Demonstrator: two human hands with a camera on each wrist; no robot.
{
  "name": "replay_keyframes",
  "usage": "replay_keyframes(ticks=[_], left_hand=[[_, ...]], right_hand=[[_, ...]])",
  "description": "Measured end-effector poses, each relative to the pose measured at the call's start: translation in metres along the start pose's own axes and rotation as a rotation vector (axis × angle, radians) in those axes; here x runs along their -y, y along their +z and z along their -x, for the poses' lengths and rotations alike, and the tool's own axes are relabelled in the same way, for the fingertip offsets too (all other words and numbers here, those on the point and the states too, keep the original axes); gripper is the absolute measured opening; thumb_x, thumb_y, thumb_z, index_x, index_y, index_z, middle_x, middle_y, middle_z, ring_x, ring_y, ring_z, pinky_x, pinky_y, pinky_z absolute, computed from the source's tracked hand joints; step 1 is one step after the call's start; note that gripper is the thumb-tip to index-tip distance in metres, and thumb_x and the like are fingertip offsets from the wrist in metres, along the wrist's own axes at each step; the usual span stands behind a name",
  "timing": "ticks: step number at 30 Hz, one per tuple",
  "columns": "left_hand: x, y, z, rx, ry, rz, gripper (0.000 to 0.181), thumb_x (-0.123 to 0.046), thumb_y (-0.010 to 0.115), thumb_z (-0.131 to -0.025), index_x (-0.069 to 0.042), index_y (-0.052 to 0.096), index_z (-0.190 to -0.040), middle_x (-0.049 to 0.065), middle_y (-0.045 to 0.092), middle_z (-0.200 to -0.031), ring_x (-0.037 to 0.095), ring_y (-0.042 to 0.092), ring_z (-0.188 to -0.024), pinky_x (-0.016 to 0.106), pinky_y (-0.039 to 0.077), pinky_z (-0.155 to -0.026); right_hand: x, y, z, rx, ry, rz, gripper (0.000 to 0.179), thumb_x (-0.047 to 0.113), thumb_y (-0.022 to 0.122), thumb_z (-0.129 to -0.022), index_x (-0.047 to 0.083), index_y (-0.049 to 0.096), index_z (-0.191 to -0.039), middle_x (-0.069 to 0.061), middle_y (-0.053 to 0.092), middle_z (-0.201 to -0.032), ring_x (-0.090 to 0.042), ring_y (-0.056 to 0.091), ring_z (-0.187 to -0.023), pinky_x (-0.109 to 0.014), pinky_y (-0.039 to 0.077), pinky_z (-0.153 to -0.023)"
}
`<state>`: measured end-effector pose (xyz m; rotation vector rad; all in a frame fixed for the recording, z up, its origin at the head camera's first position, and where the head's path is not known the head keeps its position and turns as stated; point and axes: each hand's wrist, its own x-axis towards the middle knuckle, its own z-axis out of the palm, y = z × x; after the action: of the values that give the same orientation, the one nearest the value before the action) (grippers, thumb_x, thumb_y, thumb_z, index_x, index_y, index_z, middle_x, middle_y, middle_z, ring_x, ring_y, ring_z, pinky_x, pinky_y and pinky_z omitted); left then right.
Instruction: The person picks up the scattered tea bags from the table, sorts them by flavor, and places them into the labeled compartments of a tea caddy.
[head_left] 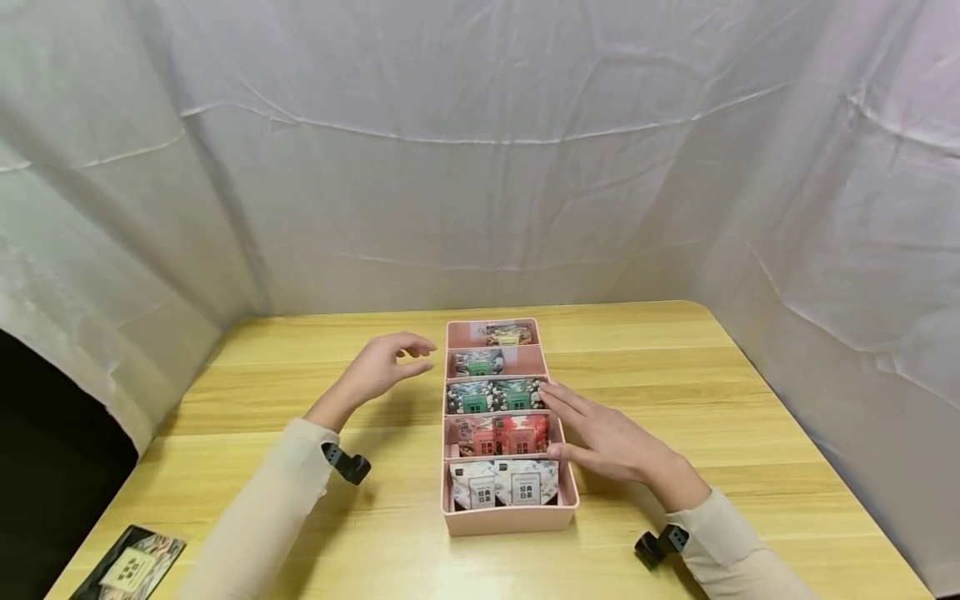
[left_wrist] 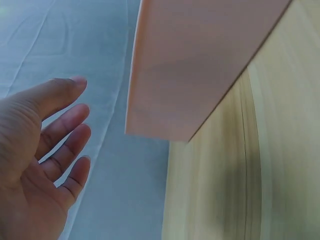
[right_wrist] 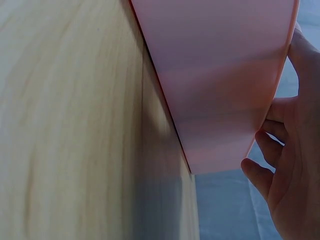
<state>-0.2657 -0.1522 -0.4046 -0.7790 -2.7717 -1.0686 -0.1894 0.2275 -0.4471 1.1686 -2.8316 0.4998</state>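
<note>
A long pink divided box (head_left: 510, 522) holds tea sachets in several compartments. White sachets (head_left: 527, 483) stand in the nearest one, red sachets (head_left: 521, 435) behind them, then green-labelled sachets (head_left: 517, 395). One more green-labelled sachet (head_left: 478, 363) and a yellow-labelled sachet (head_left: 510, 336) occupy the two farthest sections. My left hand (head_left: 386, 365) hovers left of the box, fingers loosely bent and holding nothing; the left wrist view shows this hand (left_wrist: 45, 145) apart from the pink wall. On the other side, my right hand (head_left: 607, 437) rests along the right rim, fingertips reaching over it beside the green-labelled sachets.
A dark sachet with a pale yellow label (head_left: 129, 568) lies at the front left of the wooden table (head_left: 750, 467). Grey-white sheeting (head_left: 450, 183) hangs behind the table and along both sides. Each wrist carries a small black camera (head_left: 347, 463).
</note>
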Motion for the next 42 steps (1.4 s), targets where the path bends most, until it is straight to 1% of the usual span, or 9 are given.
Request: replay_keyframes(ticks=[4,10,13,17,23,28,33,37,42], left_hand=[[0.002,-0.013,0.017,-0.003,-0.02,-0.014,0.032,-0.027,0.071,-0.092,-0.012,0.07,-0.119,0.002,0.069,-0.111,0.022,0.06,-0.102,0.051,0.049,-0.088],[0.007,-0.031,0.044,0.016,-0.023,-0.044,0.037,-0.026,0.071,-0.091,-0.01,0.067,-0.123,0.006,0.068,-0.117,0.025,0.058,-0.107,0.056,0.047,-0.091],[0.012,-0.04,0.059,0.016,-0.037,-0.051,0.038,-0.031,0.071,-0.091,-0.013,0.067,-0.125,0.003,0.066,-0.118,0.024,0.057,-0.109,0.055,0.046,-0.091],[0.017,-0.051,0.075,0.018,-0.062,-0.05,0.04,-0.036,0.069,-0.092,-0.017,0.065,-0.127,0.004,0.065,-0.12,0.024,0.055,-0.111,0.056,0.045,-0.092],[0.02,-0.065,0.096,0.025,-0.092,-0.072,0.04,-0.03,0.07,-0.092,-0.013,0.064,-0.128,0.01,0.065,-0.121,0.028,0.055,-0.112,0.057,0.045,-0.091],[0.024,-0.075,0.116,0.037,-0.103,-0.091,0.04,-0.027,0.069,-0.093,-0.009,0.063,-0.129,0.013,0.064,-0.123,0.031,0.055,-0.112,0.057,0.045,-0.091],[0.029,-0.083,0.143,0.031,-0.131,-0.114,0.042,-0.03,0.069,-0.093,-0.009,0.063,-0.129,0.012,0.063,-0.126,0.033,0.055,-0.112,0.058,0.046,-0.086],[0.034,-0.088,0.165,0.02,-0.153,-0.147,0.042,-0.027,0.071,-0.092,-0.008,0.063,-0.128,0.011,0.063,-0.126,0.032,0.057,-0.109,0.055,0.048,-0.083],[0.042,-0.092,0.189,0.022,-0.17,-0.18,0.041,-0.026,0.072,-0.09,-0.008,0.064,-0.126,0.011,0.064,-0.124,0.034,0.059,-0.105,0.052,0.051,-0.078]], right_hand=[[0.0,0.0,-0.001,0.0,-0.007,0.003,0.079,0.054,0.052,-0.097,0.015,0.021,-0.157,-0.006,0.017,-0.162,-0.032,0.033,-0.14,-0.053,0.04,-0.105],[-0.001,0.0,-0.002,0.003,-0.01,0.004,0.079,0.054,0.051,-0.097,0.015,0.02,-0.158,-0.006,0.016,-0.162,-0.031,0.034,-0.14,-0.053,0.04,-0.105],[0.0,-0.002,-0.001,0.001,-0.014,0.001,0.078,0.054,0.052,-0.097,0.014,0.021,-0.157,-0.007,0.017,-0.162,-0.033,0.036,-0.138,-0.053,0.041,-0.104],[0.0,-0.006,0.001,-0.004,-0.018,0.002,0.078,0.052,0.053,-0.097,0.012,0.022,-0.157,-0.009,0.018,-0.162,-0.035,0.038,-0.136,-0.054,0.041,-0.104],[0.001,-0.009,0.003,-0.004,-0.02,0.001,0.078,0.051,0.053,-0.097,0.013,0.02,-0.157,-0.009,0.016,-0.162,-0.036,0.038,-0.137,-0.055,0.041,-0.103],[0.002,-0.009,0.005,-0.001,-0.016,0.009,0.078,0.051,0.052,-0.098,0.014,0.019,-0.158,-0.007,0.013,-0.163,-0.035,0.035,-0.139,-0.055,0.04,-0.104],[0.005,-0.009,0.008,-0.004,-0.019,0.012,0.078,0.051,0.053,-0.097,0.013,0.02,-0.157,-0.008,0.014,-0.163,-0.035,0.033,-0.14,-0.055,0.04,-0.104],[0.007,-0.008,0.008,0.003,-0.023,0.013,0.079,0.051,0.053,-0.097,0.012,0.02,-0.157,-0.008,0.015,-0.162,-0.033,0.032,-0.141,-0.054,0.039,-0.105],[0.008,-0.005,0.008,0.004,-0.02,0.012,0.079,0.052,0.053,-0.097,0.013,0.02,-0.157,-0.008,0.016,-0.162,-0.033,0.033,-0.14,-0.053,0.039,-0.106]])
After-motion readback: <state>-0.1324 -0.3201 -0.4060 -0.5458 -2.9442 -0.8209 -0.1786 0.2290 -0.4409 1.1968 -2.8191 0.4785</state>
